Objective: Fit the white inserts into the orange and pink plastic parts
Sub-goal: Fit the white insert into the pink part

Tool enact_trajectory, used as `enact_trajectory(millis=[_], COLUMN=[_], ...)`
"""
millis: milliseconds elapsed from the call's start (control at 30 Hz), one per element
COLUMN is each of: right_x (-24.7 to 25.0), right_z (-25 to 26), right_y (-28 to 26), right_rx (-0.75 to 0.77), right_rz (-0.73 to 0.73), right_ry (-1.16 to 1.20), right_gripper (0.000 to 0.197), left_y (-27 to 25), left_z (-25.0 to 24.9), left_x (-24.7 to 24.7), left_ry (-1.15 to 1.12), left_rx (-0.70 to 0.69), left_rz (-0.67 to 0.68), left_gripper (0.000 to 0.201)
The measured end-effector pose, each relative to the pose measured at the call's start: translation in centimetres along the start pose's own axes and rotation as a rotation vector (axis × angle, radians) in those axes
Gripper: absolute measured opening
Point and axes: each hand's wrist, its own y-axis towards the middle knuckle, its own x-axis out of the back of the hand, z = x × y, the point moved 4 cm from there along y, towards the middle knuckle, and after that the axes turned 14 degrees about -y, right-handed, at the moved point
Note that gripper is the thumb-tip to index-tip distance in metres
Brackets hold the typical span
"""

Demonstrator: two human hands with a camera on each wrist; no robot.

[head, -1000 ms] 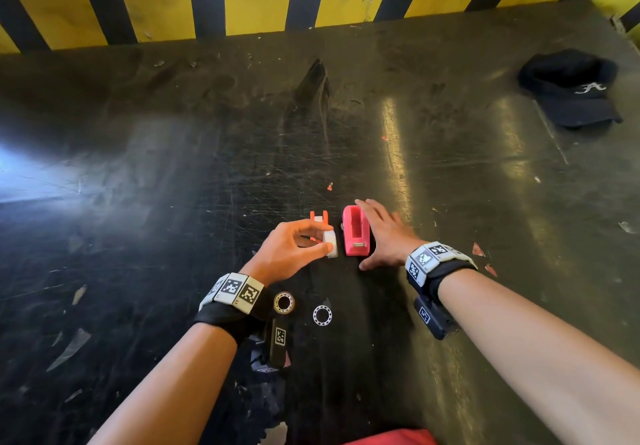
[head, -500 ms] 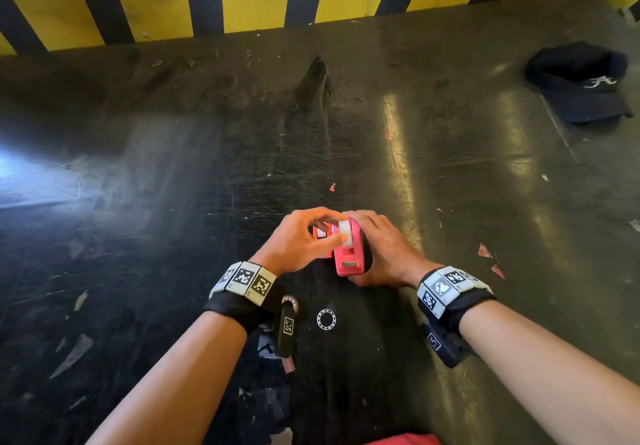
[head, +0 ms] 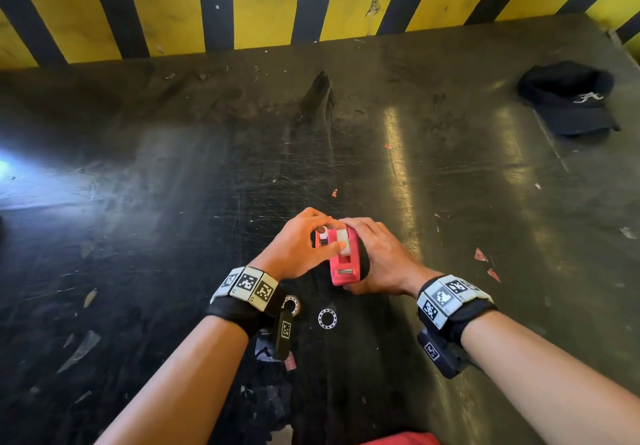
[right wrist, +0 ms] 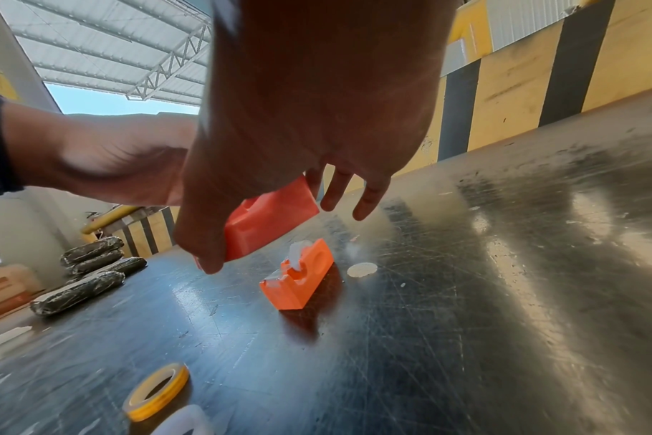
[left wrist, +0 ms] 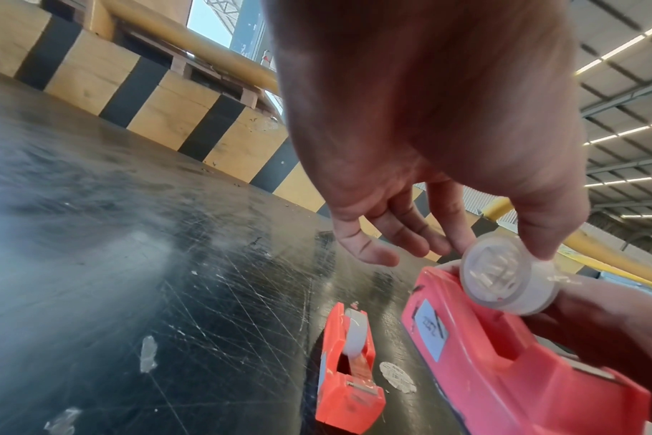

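My right hand [head: 377, 261] grips the pink plastic part [head: 343, 260], lifted and tilted off the table; its fingers wrap the far side. My left hand [head: 304, 243] pinches a white round insert [head: 343, 238] between thumb and finger, right over the slot at the pink part's top. In the left wrist view the white insert [left wrist: 507, 279] sits just above the pink part [left wrist: 503, 362]. The smaller orange part [left wrist: 348, 373] lies on the table with a white insert seated in it; the same orange part [right wrist: 298, 279] shows below my right hand [right wrist: 279, 206], and its edge [head: 318, 236] shows behind my left fingers.
Two rings lie near my left wrist, one with a clear toothed edge [head: 327, 318], one partly hidden [head: 291, 306]. A yellow tape ring [right wrist: 157, 388] lies nearby. A black cap [head: 568, 99] rests far right. A yellow-black striped wall [head: 311, 4] bounds the dark scratched table [head: 173, 184].
My right hand picked the pink part up off the table and tilted it. My left hand carried the white insert from beside the orange part over onto the pink part's top.
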Motion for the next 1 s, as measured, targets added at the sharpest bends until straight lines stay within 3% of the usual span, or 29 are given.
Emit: enact_trajectory(millis=[300,567,767,900,1000], right_x=[0.4,0.7,0.5,0.5,0.5], right_z=[0.4,0.5,0.6,0.4,0.4], right_y=[-0.1,-0.5,-0.2,0.0,0.1], right_rx=[0.02,0.009,0.021,0.008,0.008], right_rz=[0.001,-0.045,-0.05,-0.048,-0.051], right_ry=[0.028,0.059,0.048,0.034,0.029], right_gripper=[0.123,0.103,0.096,0.098,0.099], left_y=[0.3,0.0,-0.4,-0.8,-0.8], left_z=[-0.2,-0.5,-0.5,-0.7,-0.9], left_x=[-0.2,-0.2,0.2,0.2,-0.1], left_ry=[0.161,0.04,0.037,0.151,0.198], left_rx=[-0.03,-0.083,-0.137,-0.166,-0.168], left_rz=[0.045,-0.116,-0.164,-0.12,-0.141], left_gripper=[0.04,0.024,0.012,0.028,0.025])
